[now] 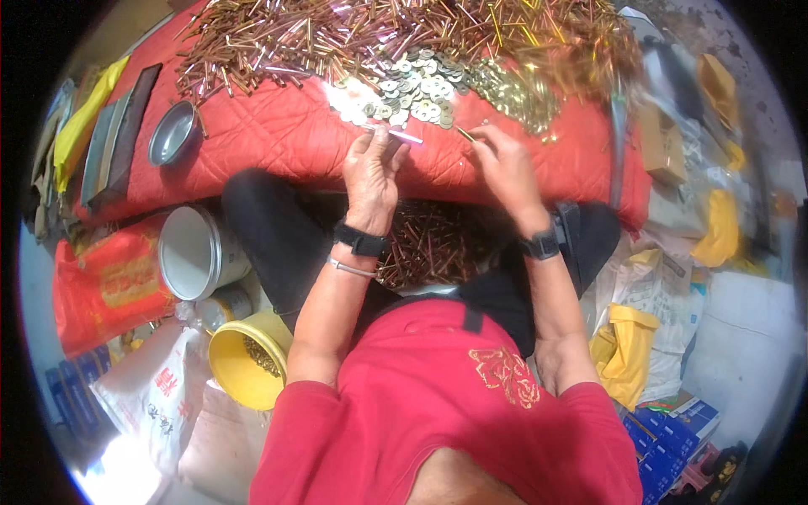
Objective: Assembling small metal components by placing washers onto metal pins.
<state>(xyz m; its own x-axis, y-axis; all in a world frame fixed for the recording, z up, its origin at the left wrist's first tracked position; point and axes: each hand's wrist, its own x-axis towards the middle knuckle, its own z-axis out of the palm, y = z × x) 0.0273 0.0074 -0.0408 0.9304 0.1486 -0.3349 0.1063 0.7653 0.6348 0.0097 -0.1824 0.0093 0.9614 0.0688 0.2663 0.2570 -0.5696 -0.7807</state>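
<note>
My left hand (370,177), thumb and fingers pinched, grips 1 shiny pinkish rod (407,137) over a red quilted cover (269,126); my right hand (507,164), fingertips closed, holds 1 brass-toned rod (465,135) nearby. Just beyond lie silver washers (421,88) and gold-toned washers (518,94), backed by heaped slender metal rods (337,38).

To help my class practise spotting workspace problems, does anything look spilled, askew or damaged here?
Nothing plainly stands out. The metal rods and silver washers lie loose but heaped on the red cover; the yellow bucket seems tilted, though the wide lens may cause that.
</note>
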